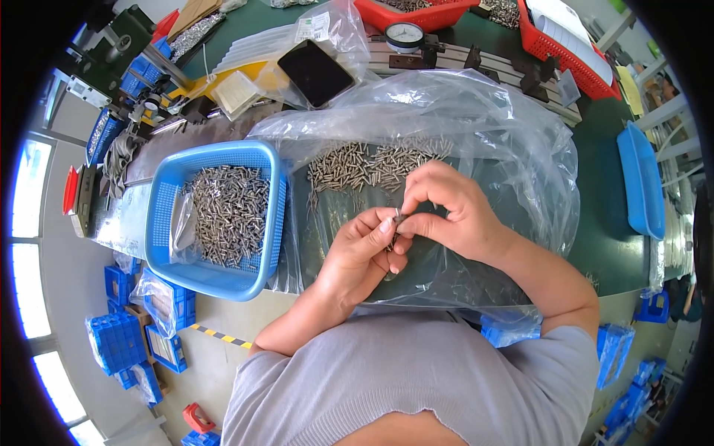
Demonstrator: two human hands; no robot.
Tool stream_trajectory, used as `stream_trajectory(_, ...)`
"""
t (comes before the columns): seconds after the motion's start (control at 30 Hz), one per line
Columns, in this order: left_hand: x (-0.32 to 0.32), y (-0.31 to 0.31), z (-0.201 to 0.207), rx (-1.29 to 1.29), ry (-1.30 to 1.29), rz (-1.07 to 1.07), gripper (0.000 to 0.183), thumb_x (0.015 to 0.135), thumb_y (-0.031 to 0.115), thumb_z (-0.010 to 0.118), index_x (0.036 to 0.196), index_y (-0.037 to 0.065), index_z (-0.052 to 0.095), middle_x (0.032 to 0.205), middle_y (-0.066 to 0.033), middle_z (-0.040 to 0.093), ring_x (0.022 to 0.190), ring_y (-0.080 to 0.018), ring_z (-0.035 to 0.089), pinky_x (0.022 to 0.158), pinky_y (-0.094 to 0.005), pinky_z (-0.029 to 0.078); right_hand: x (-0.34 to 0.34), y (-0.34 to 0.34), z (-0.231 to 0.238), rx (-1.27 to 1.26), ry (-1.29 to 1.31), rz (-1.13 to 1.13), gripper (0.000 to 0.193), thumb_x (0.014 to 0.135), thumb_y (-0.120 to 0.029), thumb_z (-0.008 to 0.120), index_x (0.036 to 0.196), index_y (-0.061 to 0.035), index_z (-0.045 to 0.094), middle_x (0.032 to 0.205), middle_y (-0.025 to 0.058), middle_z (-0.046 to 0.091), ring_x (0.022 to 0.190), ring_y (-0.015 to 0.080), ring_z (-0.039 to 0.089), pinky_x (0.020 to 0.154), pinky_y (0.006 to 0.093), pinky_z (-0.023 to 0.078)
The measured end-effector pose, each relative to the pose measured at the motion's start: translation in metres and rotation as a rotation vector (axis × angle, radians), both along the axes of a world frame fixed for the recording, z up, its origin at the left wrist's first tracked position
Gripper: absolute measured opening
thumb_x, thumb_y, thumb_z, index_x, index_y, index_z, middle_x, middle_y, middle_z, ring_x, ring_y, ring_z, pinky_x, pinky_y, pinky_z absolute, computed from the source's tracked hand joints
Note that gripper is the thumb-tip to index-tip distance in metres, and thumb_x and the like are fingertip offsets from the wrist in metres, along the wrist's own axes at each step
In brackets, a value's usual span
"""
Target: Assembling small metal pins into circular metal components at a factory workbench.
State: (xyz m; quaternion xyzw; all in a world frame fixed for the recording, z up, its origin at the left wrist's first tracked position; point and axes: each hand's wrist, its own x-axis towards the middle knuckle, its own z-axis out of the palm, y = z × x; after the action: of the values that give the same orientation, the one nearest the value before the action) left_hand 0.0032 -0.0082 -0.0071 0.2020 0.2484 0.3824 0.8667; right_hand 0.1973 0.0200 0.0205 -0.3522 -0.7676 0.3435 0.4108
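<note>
To the right of the blue basket [212, 285], which holds a heap of metal pins [230, 215] and a clear bag [183, 230], the left hand [361, 249] and right hand [457, 212] meet, each grip pinched on small metal pieces [399, 218]. Beyond the basket, far right, a red crate [561, 58] carries white papers [569, 30]. Right of the basket, loose pins [357, 167] lie among clear plastic sheeting [513, 134] on the green table [610, 186]; below it, left, blue crates [117, 343] stand on the floor [245, 316].
</note>
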Motion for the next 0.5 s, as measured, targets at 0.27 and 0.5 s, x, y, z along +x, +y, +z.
stream_trajectory(0.27, 0.002, 0.002, 0.004, -0.029, -0.107, 0.103, 0.021, 0.093, 0.011, 0.054, 0.111, 0.001, 0.058, 0.097, -0.0107, 0.06, 0.079, -0.0147, 0.056, 0.062, -0.0265, 0.047, 0.01, 0.011, -0.006, 0.1, -0.136, -0.094, 0.014, 0.077, -0.002, 0.069, 0.09, -0.0059, 0.065, 0.09, 0.0076, 0.058, 0.084, 0.0238, 0.058, 0.073, 0.033, 0.047)
stream_trajectory(0.5, 0.0, 0.003, 0.001, -0.005, -0.1, 0.013, 0.02, 0.092, 0.009, 0.053, 0.11, 0.0, 0.057, 0.098, -0.0116, 0.06, 0.078, -0.0156, 0.056, 0.062, -0.0277, 0.047, 0.0, 0.021, -0.019, 0.431, -0.432, -0.092, 0.016, 0.07, -0.008, 0.067, 0.085, -0.0111, 0.068, 0.084, 0.0046, 0.057, 0.082, 0.0243, 0.057, 0.071, 0.0364, 0.047)
